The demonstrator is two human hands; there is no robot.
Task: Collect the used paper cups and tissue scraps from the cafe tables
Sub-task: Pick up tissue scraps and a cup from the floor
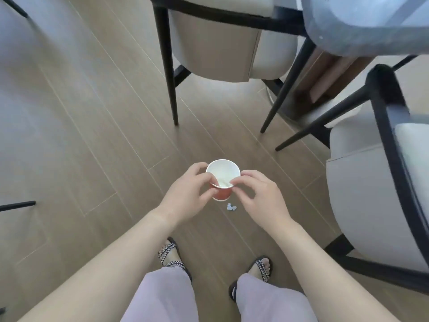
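- The left hand [185,194] gripped the red paper cup [222,174], holding it upright in front of the person, above the floor [92,135] and well away from the tabletop [371,26].
- The right hand [260,194] pinched what looked like a tissue scrap [224,182] at the cup's near rim, thumb and forefinger curled.
- Best to keep the cup level, push the scrap well down, then let go.
- A small stray scrap [231,207] lay on the floor beneath.

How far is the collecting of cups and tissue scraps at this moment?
Done: one red paper cup is collected, gripped by the left hand. In hand: the right hand pinches white tissue at the cup's rim, apparently stuffing it in. Left: a small scrap lies on the floor; the table top is mostly out of view, so more may remain.
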